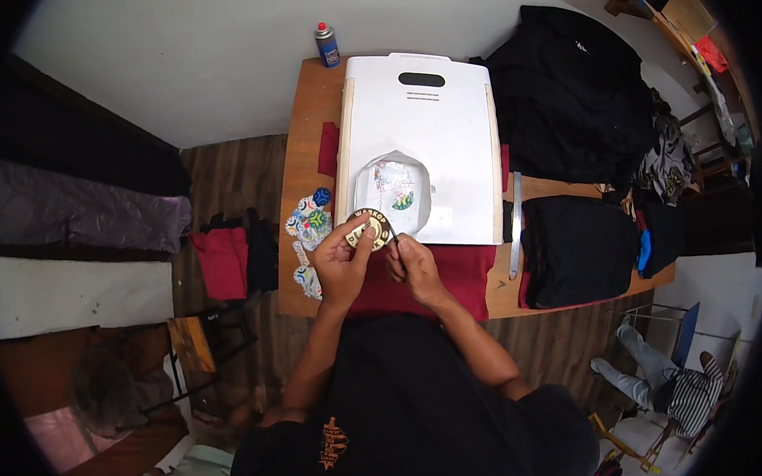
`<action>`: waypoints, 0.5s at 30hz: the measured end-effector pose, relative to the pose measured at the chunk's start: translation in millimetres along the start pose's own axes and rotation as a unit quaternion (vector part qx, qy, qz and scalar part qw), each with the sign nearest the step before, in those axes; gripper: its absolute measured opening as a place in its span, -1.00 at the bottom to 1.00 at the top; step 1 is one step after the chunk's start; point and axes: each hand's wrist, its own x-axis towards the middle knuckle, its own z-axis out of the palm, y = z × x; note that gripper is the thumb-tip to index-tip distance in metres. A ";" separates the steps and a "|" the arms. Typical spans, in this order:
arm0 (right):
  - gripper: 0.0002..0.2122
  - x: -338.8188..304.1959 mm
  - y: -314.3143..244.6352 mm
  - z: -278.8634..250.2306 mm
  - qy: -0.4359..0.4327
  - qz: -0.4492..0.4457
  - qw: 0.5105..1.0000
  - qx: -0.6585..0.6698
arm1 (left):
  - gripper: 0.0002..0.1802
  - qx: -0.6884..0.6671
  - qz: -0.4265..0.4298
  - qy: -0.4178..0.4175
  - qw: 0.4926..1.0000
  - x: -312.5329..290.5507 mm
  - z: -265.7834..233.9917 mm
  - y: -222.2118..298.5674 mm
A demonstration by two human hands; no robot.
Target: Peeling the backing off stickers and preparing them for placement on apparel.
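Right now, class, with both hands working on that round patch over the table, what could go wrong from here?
1. The round patch is pinched only at its edges between the left hand and right hand, so it might slip onto the red cloth.
2. The metal ruler lies near the table's front edge; an elbow could knock it off.
3. The printed sticker sheets lie loose beside the left hand and could be brushed away.

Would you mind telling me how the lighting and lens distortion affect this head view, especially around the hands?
In the head view, light is even and soft on the white board; the round patch between left hand and right hand is fairly sharp. Fisheye bends the table edge, and the rim darkens to black corners.
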 end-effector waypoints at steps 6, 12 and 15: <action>-0.69 -0.4 -1.2 2.0 0.008 0.007 1.000 0.008 | -0.70 -0.004 -0.002 0.002 1.000 0.3 1.2 -0.3; -0.69 -1.7 0.1 0.3 0.004 0.010 1.000 0.024 | -0.69 -0.006 -0.007 -0.006 1.000 -1.4 1.1 -0.2; -0.68 -2.8 -0.7 -0.2 0.004 0.018 0.999 0.035 | -0.70 -0.003 -0.008 -0.002 1.000 -0.5 2.7 1.4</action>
